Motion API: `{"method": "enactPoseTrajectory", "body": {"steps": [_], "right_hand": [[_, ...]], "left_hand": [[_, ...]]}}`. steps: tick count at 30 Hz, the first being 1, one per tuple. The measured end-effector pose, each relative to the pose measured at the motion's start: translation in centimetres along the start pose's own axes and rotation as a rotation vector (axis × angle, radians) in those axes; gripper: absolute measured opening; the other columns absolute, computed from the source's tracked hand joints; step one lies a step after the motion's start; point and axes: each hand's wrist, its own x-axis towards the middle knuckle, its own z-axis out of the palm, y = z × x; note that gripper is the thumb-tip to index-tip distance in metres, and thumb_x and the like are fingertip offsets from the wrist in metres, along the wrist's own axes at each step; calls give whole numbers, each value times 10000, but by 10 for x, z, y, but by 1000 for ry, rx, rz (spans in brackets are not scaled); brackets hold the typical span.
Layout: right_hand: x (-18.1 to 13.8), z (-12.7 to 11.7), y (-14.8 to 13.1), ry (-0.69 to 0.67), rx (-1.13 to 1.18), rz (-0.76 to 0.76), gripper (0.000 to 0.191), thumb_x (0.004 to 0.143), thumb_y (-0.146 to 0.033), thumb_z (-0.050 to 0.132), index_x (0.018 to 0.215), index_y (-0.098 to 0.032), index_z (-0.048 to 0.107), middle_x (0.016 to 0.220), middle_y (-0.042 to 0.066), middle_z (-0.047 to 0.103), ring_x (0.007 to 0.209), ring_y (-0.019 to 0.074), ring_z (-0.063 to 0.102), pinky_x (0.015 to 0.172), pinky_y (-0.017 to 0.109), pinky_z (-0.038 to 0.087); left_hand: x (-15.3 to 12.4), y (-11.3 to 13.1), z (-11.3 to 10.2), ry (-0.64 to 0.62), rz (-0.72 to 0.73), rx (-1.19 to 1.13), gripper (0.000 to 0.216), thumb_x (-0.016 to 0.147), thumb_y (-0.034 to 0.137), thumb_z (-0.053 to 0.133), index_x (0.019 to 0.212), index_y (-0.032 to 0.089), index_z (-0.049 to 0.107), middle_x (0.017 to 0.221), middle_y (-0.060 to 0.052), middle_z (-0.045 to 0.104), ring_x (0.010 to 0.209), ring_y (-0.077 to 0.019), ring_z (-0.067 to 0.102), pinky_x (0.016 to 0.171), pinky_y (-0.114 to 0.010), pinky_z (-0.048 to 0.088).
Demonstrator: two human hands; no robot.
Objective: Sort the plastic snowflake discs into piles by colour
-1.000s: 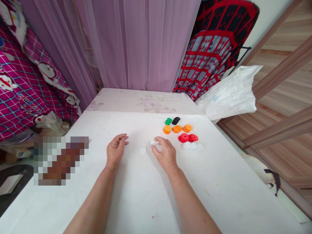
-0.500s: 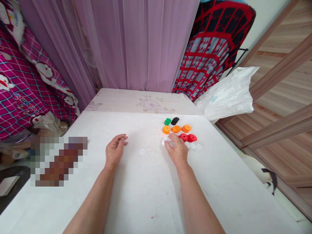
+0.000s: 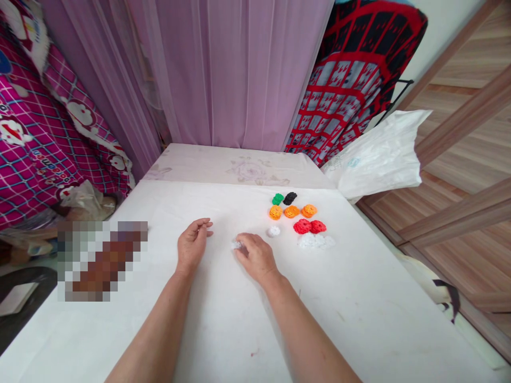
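My right hand (image 3: 255, 255) is closed at the middle of the white table, thumb and fingertips around a white snowflake-shaped plastic disc (image 3: 235, 244). Those fingers partly hide it. To the left, my left hand (image 3: 192, 244) hovers with loosely curled fingers, slightly apart and holding nothing. A small white stack of discs (image 3: 273, 231) stands right of my right hand. Farther right lie more white discs (image 3: 316, 241). Above them sit red discs (image 3: 310, 226), three orange stacks (image 3: 291, 211), a green stack (image 3: 278, 199) and a black stack (image 3: 290, 198).
The table (image 3: 223, 330) has a white cover with a floral strip at its far end. Behind hangs a purple curtain (image 3: 223, 74). A white bag (image 3: 379, 154) stands at the right far corner. A pixelated patch (image 3: 106, 260) covers something at the left edge.
My right hand has moved left from the small white stack to the single white disc and closed on it. My left hand stays in nearly the same place; the view has shifted slightly.
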Motion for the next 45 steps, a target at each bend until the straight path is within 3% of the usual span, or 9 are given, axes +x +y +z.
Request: {"method": "enactPoseTrajectory", "body": {"steps": [4,9,13,18,24,31,35,40,45], "right_hand": [[2,7,-6,-69,-42,48,200,794,-181,605,984,-240,630,970,20,706,915,199,597,792,296,457],[2,10,-7,-35,-66,75,271,758,-160,592,1014,-246,622,926,21,703,866,197,602,739,288,461],[1,-1,7,87,-20,112,340,754,-194,583,1088,-252,596,956,12,708,864,186,612,763,293,469],[2,-32,47,333,-44,260,341,775,-289,582,1109,-216,575,986,34,710,803,183,609,770,326,470],[0,-41,69,357,-96,324,343,762,-315,585,1088,-212,582,970,30,712,799,194,604,750,342,463],[-1,-36,69,327,-113,332,347,773,-324,568,1104,-218,589,982,36,711,813,198,597,751,339,457],[-1,-40,69,386,-108,319,323,789,-351,557,1078,-215,605,982,48,707,801,195,594,741,333,458],[0,-42,52,450,-19,288,197,835,-336,496,890,-211,638,763,12,669,636,144,567,668,271,455],[-12,-23,17,286,103,139,191,867,-291,456,812,-226,627,735,-1,659,640,116,592,649,218,446]], "left_hand": [[0,0,0,-5,-4,6,325,777,400,521,969,181,666,921,-66,742,673,-164,704,681,-310,561],[-1,1,0,-11,2,4,331,784,405,524,980,178,664,934,-68,740,686,-164,705,694,-311,563],[-1,1,0,-7,-2,9,331,784,403,526,981,177,666,929,-68,742,681,-163,706,696,-313,565],[0,0,0,-3,-3,5,330,778,402,533,977,177,670,925,-67,746,678,-165,708,695,-315,566],[0,1,0,-7,-10,3,324,777,397,532,972,177,670,927,-69,746,676,-166,710,699,-318,565],[0,1,0,-3,-17,-2,321,774,390,533,974,178,669,927,-65,748,673,-163,710,696,-313,564],[1,1,-1,-2,-12,-7,326,770,395,533,972,179,669,929,-68,749,672,-164,710,692,-311,563],[1,0,0,-8,7,9,329,774,403,530,976,184,669,928,-68,750,678,-169,712,691,-316,563],[5,-11,-2,-75,85,145,360,831,411,455,1034,187,650,966,-81,747,812,-191,721,783,-338,559]]}}
